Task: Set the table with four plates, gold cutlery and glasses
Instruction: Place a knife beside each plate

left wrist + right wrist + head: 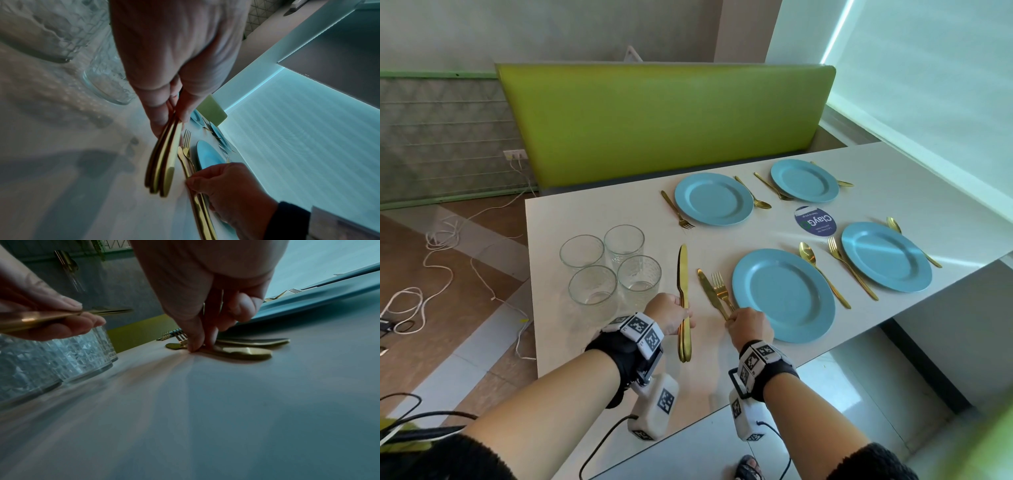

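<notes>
Four blue plates lie on the white table [599,335]; the nearest plate [784,294] has a gold fork [719,284] on its left and a gold spoon [822,274] on its right. My right hand [732,317] pinches the handle of a gold knife [709,291] that lies on the table beside that fork; the right wrist view shows the fingertips [198,346] down on the knife [242,352]. My left hand [685,317] grips a bundle of gold knives [682,274] just above the table, blades pointing away. Several empty glasses [592,286] stand grouped to the left.
The other plates [714,198] [804,180] [886,256] each have gold cutlery beside them. A round blue sticker [815,221] sits between the plates. A green bench back [664,116] stands behind the table. White cables [441,246] trail on the floor at left.
</notes>
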